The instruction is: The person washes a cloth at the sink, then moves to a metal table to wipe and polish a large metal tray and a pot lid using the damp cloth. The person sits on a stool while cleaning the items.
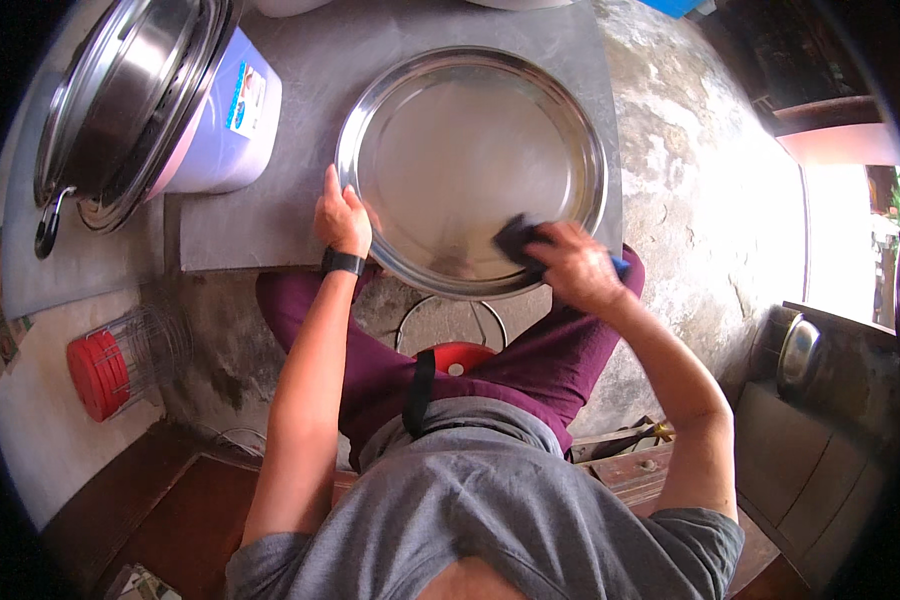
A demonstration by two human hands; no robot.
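Note:
A large round stainless steel tray (465, 165) with a raised rim lies on the grey metal tabletop, its near edge jutting past the table's front. At the tray's left rim my left hand (345, 217) grips the edge, thumb and forefinger showing and the other fingers partly hidden. A dark cloth (517, 241) is bunched in my right hand (576, 262), which is blurred over the tray's lower right. The cloth touches or hovers just over the inner surface; blur leaves this unclear. A bit of blue shows behind that hand.
Left on the grey tabletop (300, 135), stacked steel pans (135, 90) lean against a white plastic container (247, 142). Below them, a wire rack (146, 352) holds red stools or discs (97, 375). A stained wall (675, 195) borders the right. A red stool (461, 356) shows between my knees.

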